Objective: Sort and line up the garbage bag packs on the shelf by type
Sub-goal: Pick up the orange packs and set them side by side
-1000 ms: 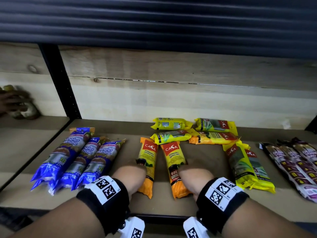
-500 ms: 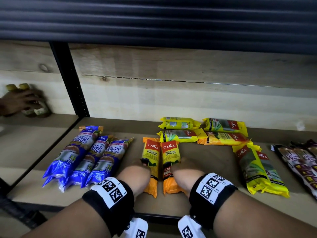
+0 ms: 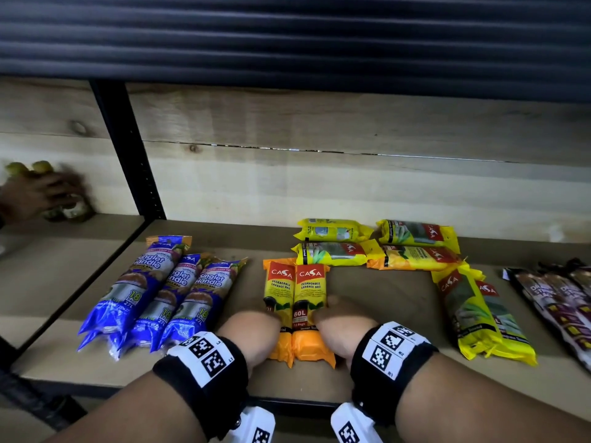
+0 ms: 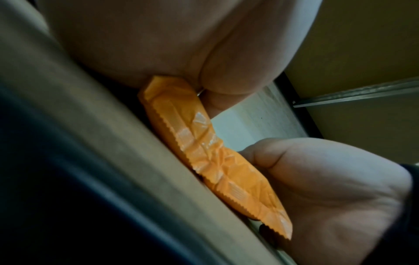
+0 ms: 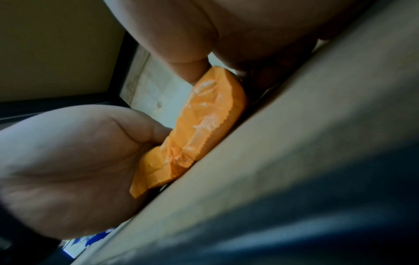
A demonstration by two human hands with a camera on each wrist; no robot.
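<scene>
Orange packs [image 3: 295, 302] squared between my left hand [image 3: 252, 335] and right hand [image 3: 342, 330], both gripping; blue packs [image 3: 160, 295] lined, yellow packs [image 3: 415, 247] unsorted.

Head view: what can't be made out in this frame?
- Fingers of the left hand and right hand: hidden behind the hands' backs.
- Dark packs: cut off by the right edge.
- Jars at far left: blurred, covered by another person's hand.
</scene>
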